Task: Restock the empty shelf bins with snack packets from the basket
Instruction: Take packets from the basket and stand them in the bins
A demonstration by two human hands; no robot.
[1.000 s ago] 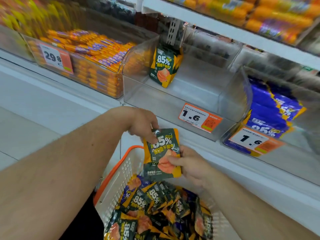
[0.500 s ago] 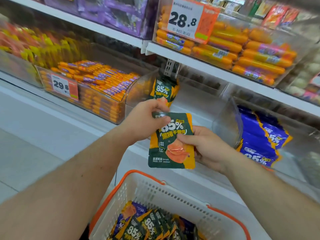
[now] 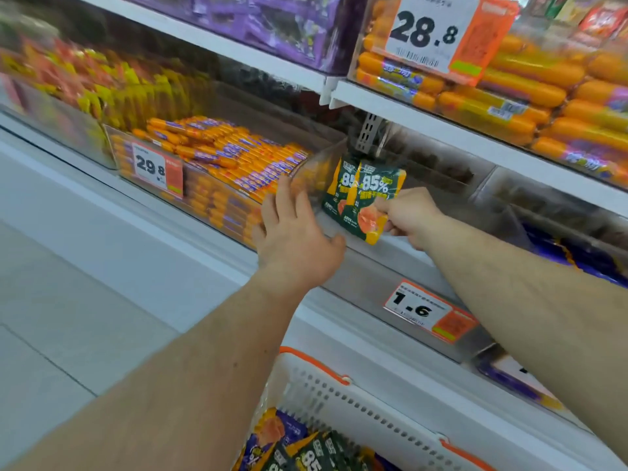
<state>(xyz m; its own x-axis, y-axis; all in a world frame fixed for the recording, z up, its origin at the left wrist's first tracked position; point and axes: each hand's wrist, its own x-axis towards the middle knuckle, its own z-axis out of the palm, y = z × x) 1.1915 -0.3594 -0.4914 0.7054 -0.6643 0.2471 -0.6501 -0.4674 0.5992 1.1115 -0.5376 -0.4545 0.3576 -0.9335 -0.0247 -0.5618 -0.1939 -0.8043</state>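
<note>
The green snack packet point(image 3: 368, 207) is inside the clear bin point(image 3: 353, 266), pinched at its lower right corner by the right hand point(image 3: 406, 217) and set upright beside one matching packet point(image 3: 339, 192) already standing at the bin's back left. The left hand point(image 3: 295, 236), fingers spread and holding nothing, hovers at the bin's left front corner, at nine o'clock from the packet. Restocking looks barely begun: two packets in, most of the bin bare, and the basket point(image 3: 356, 396) at six o'clock holds many more. The bin's far right end is blurred, so its fill there is uncertain. Room is tight above, where the upper shelf point(image 3: 441, 120) overhangs at twelve o'clock; the clear side wall stands close at nine. Open floor space lies toward three o'clock.
</note>
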